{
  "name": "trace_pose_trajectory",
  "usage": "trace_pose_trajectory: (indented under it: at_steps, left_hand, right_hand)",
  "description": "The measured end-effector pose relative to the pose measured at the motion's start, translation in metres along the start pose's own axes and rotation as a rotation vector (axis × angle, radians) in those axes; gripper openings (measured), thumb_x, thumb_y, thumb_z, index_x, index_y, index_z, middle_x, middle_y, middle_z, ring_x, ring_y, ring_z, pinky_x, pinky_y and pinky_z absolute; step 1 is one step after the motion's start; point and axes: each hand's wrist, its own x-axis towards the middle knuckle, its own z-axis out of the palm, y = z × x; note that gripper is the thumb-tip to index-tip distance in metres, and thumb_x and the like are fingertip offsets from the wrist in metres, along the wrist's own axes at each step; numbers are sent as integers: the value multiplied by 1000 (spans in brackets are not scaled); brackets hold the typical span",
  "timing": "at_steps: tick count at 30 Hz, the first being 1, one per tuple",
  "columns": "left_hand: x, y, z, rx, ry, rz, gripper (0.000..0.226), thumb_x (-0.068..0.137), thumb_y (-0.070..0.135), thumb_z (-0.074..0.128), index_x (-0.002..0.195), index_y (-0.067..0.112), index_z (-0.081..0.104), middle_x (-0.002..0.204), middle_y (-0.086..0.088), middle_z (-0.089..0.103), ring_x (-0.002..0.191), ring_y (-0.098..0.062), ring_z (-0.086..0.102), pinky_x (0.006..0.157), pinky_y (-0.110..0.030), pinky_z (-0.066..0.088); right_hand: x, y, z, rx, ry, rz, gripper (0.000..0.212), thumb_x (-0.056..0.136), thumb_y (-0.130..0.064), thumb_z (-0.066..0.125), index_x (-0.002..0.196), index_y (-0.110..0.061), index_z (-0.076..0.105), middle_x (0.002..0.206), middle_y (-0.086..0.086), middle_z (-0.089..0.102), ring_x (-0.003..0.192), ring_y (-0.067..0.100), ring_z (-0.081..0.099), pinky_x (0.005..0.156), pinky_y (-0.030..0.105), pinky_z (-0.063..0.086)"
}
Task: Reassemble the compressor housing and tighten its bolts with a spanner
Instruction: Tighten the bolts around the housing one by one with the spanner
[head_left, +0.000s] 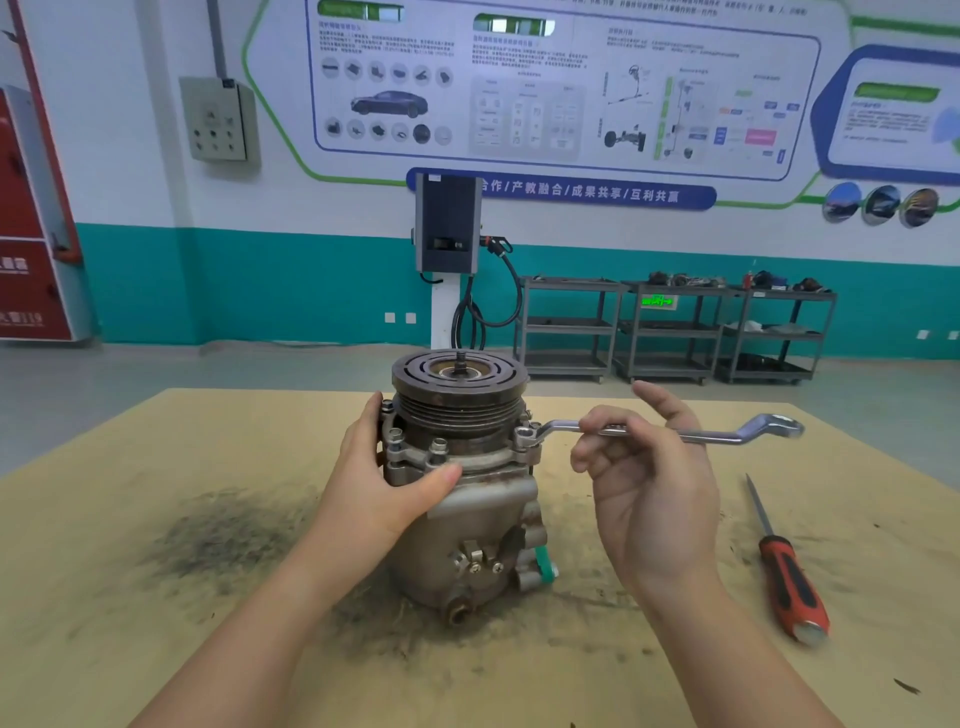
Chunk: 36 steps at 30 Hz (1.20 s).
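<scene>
A grey metal compressor (467, 514) stands upright at the middle of the table, its rusty grooved pulley (460, 389) on top. Bolts (439, 446) stick up from the housing flange below the pulley. My left hand (384, 478) grips the left side of the housing, thumb across the front. A silver ring spanner (727, 434) lies level, its left ring seated on a bolt (527, 434) at the flange's right side. My right hand (649, 483) pinches the spanner's shaft near the middle with curled fingers, the index finger pointing out above the shaft.
A red and black screwdriver (787, 577) lies on the table (156, 649) at the right. Dark grime stains the tan tabletop left of the compressor. Beyond the table stand a charging post (449, 228) and metal shelf carts (675, 327) against the wall.
</scene>
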Motion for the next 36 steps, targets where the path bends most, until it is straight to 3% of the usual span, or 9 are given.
trace_pose_trajectory:
  at_steps: [4, 8, 10, 14, 19, 23, 26, 30, 36]
  left_hand:
    - [0, 0, -1, -9, 0, -1, 109, 56, 56, 76, 151, 39, 25, 137, 25, 46, 126, 0, 50, 105, -23, 37]
    - [2, -2, -1, -38, -12, -11, 119, 49, 64, 73, 154, 36, 24, 146, 15, 46, 131, -5, 49, 111, -30, 37]
    - [3, -2, 0, -34, -13, -12, 117, 55, 58, 74, 156, 33, 21, 149, 12, 42, 133, -6, 46, 112, -29, 35]
    - [3, -3, 1, -15, -7, -7, 113, 59, 53, 72, 156, 31, 19, 150, 14, 36, 131, -2, 41, 106, -23, 32]
    - [3, -2, 1, -32, -15, 15, 124, 49, 64, 72, 157, 29, 21, 150, 12, 38, 134, -6, 43, 112, -28, 34]
    - [2, 0, 0, -65, -28, 21, 121, 51, 62, 76, 155, 26, 25, 147, 4, 45, 134, -14, 48, 115, -46, 38]
    - [3, 0, -1, -48, -30, 25, 117, 54, 61, 79, 153, 27, 28, 145, 0, 48, 132, -17, 50, 112, -49, 40]
    - [5, 1, 1, -18, 3, 28, 124, 48, 63, 71, 155, 21, 26, 149, 2, 41, 136, -15, 45, 117, -43, 35]
    - [4, -1, 3, 31, 26, 22, 110, 61, 52, 68, 157, 26, 21, 137, 15, 35, 125, 0, 39, 103, -20, 29]
  right_hand:
    - [8, -5, -1, 25, -43, 125, 22, 92, 6, 32, 101, -7, 48, 66, 13, 63, 51, 21, 55, 49, 27, 48]
    - [14, -4, -4, 67, -21, 248, 20, 90, 3, 32, 92, -6, 50, 65, 12, 60, 50, 20, 54, 48, 25, 47]
    - [9, 2, -5, 48, 0, 153, 23, 88, 4, 34, 84, -8, 53, 62, 13, 59, 47, 22, 52, 46, 25, 45]
    - [-12, 13, -3, -170, -109, -272, 25, 74, -3, 44, 65, -16, 62, 56, 12, 60, 41, 23, 47, 48, 20, 41]
    - [-31, 21, -1, -618, -304, -570, 15, 83, -13, 53, 82, -24, 63, 76, -8, 66, 57, 11, 60, 54, 24, 49]
    - [-35, 27, 8, -818, -547, -707, 9, 88, -15, 69, 95, -16, 64, 97, -8, 67, 89, 12, 67, 77, 28, 54]
    - [-35, 26, 13, -885, -603, -669, 30, 73, 4, 75, 99, -11, 70, 104, -3, 69, 101, 12, 66, 87, 27, 52]
    - [-25, 8, 8, -778, -535, -641, 11, 85, -8, 62, 95, -6, 66, 97, 1, 69, 94, 16, 65, 84, 28, 51]
    - [-8, -4, 2, -149, -181, -156, 17, 84, -5, 36, 87, -2, 52, 71, 12, 64, 58, 24, 56, 60, 28, 49]
